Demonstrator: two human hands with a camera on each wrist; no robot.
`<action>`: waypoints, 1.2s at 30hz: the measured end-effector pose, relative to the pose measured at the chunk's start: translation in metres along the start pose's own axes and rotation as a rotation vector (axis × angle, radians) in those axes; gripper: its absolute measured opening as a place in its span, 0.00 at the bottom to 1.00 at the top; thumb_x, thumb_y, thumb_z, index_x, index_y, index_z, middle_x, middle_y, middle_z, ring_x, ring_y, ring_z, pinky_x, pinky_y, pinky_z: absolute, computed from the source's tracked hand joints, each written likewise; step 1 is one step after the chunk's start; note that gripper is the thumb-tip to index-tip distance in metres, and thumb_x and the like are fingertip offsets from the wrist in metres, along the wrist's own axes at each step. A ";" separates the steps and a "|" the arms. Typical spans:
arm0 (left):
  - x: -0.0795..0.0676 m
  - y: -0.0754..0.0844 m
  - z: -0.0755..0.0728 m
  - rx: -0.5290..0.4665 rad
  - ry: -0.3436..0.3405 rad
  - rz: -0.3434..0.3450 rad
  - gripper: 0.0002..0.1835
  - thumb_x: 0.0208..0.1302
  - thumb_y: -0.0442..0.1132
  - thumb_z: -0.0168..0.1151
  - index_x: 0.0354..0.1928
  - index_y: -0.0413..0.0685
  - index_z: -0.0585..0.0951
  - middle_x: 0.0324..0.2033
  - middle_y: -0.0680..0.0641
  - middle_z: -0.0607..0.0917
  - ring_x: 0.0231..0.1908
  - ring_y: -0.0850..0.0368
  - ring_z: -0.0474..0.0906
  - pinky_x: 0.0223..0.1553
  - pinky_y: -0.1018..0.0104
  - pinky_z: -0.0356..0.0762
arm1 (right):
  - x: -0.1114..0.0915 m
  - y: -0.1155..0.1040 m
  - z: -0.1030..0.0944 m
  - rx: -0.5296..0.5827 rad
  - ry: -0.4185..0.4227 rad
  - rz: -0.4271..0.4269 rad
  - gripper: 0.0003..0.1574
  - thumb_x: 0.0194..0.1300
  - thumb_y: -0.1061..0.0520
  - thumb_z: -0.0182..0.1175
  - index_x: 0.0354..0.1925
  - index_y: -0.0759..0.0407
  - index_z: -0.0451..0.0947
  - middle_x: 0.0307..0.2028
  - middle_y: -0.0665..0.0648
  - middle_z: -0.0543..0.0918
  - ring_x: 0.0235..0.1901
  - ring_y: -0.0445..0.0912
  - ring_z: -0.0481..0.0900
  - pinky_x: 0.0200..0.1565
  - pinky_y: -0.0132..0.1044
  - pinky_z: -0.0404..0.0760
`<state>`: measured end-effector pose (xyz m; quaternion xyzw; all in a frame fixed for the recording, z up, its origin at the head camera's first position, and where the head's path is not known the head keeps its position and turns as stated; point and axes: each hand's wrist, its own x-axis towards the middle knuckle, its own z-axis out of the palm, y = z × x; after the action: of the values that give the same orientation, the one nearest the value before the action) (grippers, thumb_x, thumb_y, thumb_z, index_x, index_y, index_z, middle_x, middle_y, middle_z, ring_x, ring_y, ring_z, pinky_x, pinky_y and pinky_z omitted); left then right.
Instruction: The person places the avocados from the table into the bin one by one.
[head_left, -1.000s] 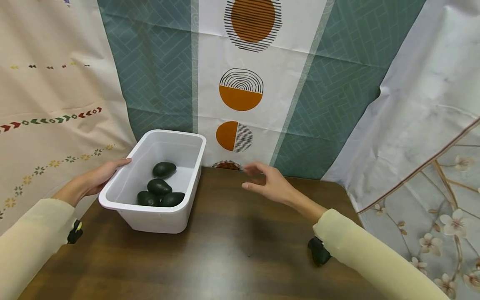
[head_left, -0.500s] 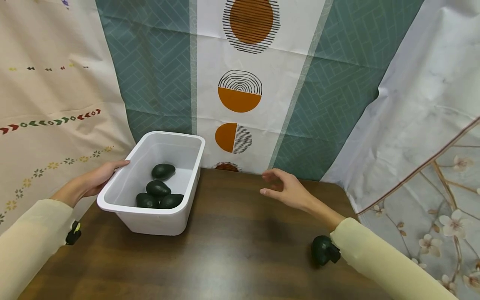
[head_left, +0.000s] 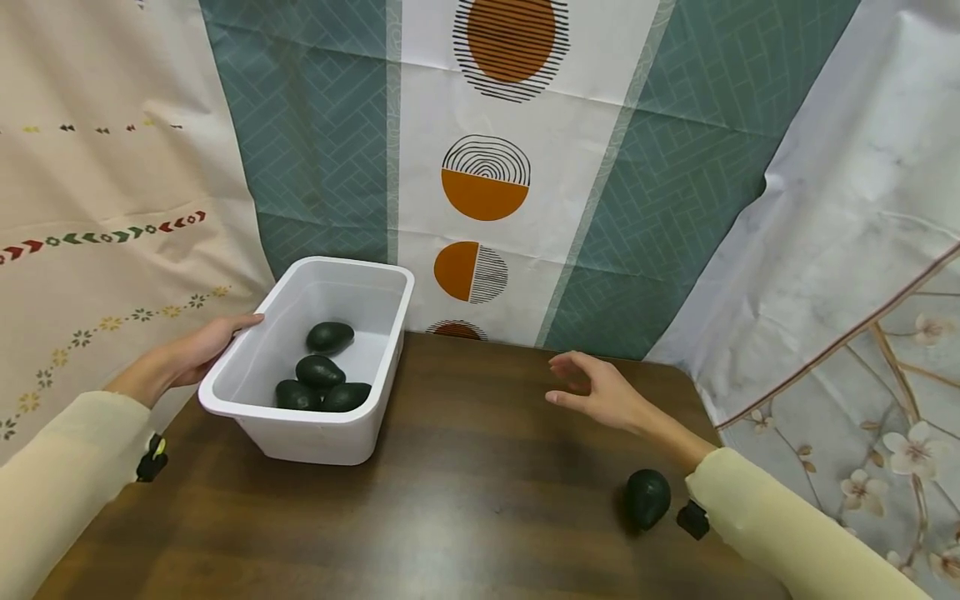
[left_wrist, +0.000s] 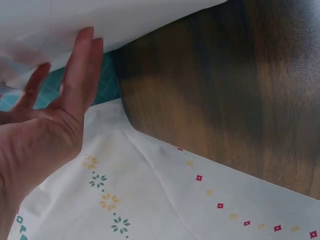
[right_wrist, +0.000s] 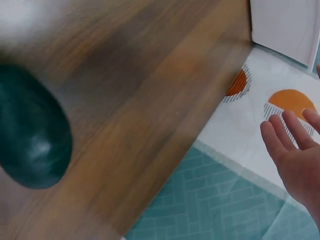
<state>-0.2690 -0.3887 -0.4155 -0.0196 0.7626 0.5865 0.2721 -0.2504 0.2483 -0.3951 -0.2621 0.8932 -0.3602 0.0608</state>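
A white plastic bin (head_left: 352, 419) stands at the left of the wooden table, with several dark green avocados (head_left: 330, 337) in its near and middle part. My left hand (head_left: 206, 346) holds the bin's left side, a digit over the rim; in the left wrist view, fingers (left_wrist: 80, 65) touch its outer wall. My right hand (head_left: 600, 392) hovers over the table's right half, fingers loosely bent, holding nothing. Below it, nearer me, a single avocado (head_left: 647, 498) lies on the tabletop beside the right wrist. That avocado (right_wrist: 32, 127) looms large in the right wrist view, apart from the hand.
The brown table (head_left: 465, 500) ends at a hanging cloth (head_left: 480, 275) with orange circles behind it. Cream embroidered cloth (head_left: 112, 208) hangs on the left, close to the bin. A white flowered cloth (head_left: 847, 333) borders the table's right edge.
My right hand has moved right, away from the bin. The lone avocado, partly covered by the wrist before, shows fully now. My left hand and the bin have stayed in place.
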 end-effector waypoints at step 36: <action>0.000 -0.004 0.001 -0.001 0.017 0.031 0.40 0.85 0.61 0.34 0.81 0.37 0.49 0.60 0.40 0.81 0.59 0.43 0.82 0.57 0.43 0.82 | -0.044 0.048 -0.030 -0.361 -0.112 -0.097 0.39 0.62 0.41 0.78 0.62 0.60 0.79 0.55 0.55 0.85 0.57 0.56 0.82 0.57 0.57 0.81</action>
<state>-0.2670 -0.3888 -0.4192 -0.0128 0.7648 0.5909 0.2563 -0.2419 0.3182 -0.4091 -0.3313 0.9248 -0.1814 0.0449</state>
